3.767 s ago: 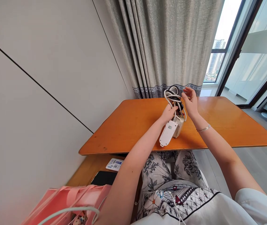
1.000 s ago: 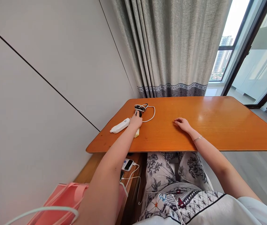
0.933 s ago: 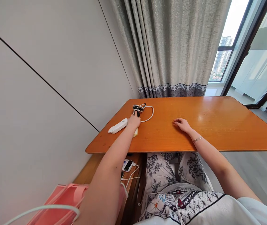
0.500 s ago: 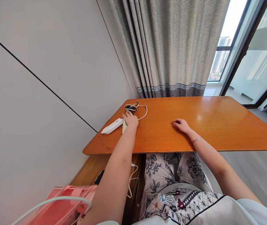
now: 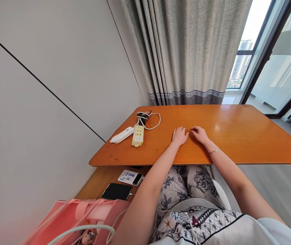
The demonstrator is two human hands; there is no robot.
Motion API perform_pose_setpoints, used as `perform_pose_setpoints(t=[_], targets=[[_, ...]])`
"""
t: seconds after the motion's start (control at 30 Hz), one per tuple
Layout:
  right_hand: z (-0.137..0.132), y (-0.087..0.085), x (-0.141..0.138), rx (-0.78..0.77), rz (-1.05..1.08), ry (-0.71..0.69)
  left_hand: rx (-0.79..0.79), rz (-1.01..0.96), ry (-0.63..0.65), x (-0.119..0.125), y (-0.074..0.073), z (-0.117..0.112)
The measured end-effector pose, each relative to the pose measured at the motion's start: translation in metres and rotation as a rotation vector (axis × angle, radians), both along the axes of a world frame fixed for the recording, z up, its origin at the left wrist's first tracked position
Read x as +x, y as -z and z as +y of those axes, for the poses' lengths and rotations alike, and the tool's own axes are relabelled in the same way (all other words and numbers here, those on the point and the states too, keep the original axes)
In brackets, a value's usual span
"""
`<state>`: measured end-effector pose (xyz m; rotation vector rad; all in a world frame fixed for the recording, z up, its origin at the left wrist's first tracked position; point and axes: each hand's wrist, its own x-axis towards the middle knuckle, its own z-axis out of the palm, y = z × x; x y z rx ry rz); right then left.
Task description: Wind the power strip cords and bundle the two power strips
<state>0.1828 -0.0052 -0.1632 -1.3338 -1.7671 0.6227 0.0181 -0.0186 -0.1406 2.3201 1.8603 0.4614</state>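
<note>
My left hand [image 5: 179,135] and my right hand [image 5: 199,133] lie flat side by side on the orange wooden table [image 5: 237,136], palms down, fingers stretched out, holding nothing. Well to the left of them, near the table's left corner, rest a white power strip [image 5: 122,134] and a cream power strip [image 5: 138,131]. Their white and black cords [image 5: 147,117] are coiled just behind them. A thin bracelet circles my right wrist.
A lower wooden shelf [image 5: 102,180] under the table's left edge holds a black phone [image 5: 117,191] and a white power bank [image 5: 130,177]. A pink bag [image 5: 79,217] sits at the bottom left. Grey curtain [image 5: 186,51] and white wall stand behind; a window is at the right.
My left hand let go of the power strips at the table's left and moved right, settling flat next to my right hand. The right hand has stayed in place.
</note>
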Motion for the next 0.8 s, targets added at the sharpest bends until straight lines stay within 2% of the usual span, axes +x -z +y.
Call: perform_pose_setpoints(t=[0.27, 0.8], targets=[[0.0, 0.001, 0.003, -0.036, -0.094, 0.04, 0.014, -0.016, 0.012, -0.005, 0.004, -0.001], [-0.004, 0.0, 0.014, -0.017, -0.165, -0.003, 0.022, -0.024, 0.016, 0.0, 0.008, -0.003]])
